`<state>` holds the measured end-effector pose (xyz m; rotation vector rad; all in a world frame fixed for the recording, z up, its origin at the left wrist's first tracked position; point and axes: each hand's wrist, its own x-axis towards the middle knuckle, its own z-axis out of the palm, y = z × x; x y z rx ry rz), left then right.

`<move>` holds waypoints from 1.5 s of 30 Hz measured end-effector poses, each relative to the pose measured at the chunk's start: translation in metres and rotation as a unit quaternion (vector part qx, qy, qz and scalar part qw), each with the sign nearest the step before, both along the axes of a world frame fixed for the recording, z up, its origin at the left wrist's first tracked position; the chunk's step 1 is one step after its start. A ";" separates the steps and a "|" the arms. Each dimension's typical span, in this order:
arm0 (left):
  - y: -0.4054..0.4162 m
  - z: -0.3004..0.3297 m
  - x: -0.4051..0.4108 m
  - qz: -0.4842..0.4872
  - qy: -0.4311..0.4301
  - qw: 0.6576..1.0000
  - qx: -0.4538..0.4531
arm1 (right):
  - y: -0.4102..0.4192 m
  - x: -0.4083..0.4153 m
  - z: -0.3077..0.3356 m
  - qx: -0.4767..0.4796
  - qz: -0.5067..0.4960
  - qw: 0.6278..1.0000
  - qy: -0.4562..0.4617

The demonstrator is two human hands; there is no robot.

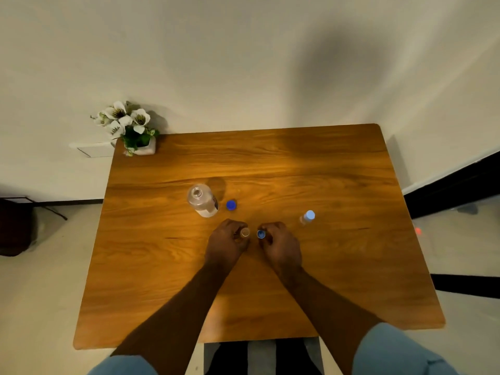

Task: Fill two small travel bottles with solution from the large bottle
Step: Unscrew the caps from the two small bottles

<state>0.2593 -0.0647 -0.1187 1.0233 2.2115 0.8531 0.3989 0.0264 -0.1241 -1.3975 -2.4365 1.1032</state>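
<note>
The large clear bottle stands uncapped on the wooden table, left of centre, with its dark blue cap lying just to its right. My left hand is closed around a small travel bottle whose open mouth shows above my fingers. My right hand pinches a small blue cap a short way right of that mouth. A second small travel bottle with a pale blue cap stands apart, to the right of my right hand.
A white pot of white flowers sits on the table's far left corner against the wall. A dark bag lies on the floor to the left. A dark stool shows below the table's near edge.
</note>
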 end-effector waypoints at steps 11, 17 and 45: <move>-0.001 -0.015 -0.008 -0.011 -0.016 0.999 -0.027 | 0.001 -0.010 -0.014 -0.034 0.006 0.999 -0.028; -0.018 0.012 0.010 0.019 0.004 1.000 -0.002 | -0.004 0.024 0.013 -0.032 -0.010 0.999 -0.013; 0.088 0.177 0.068 -0.038 -0.151 0.973 0.173 | 0.128 0.061 0.275 0.143 0.165 0.968 0.124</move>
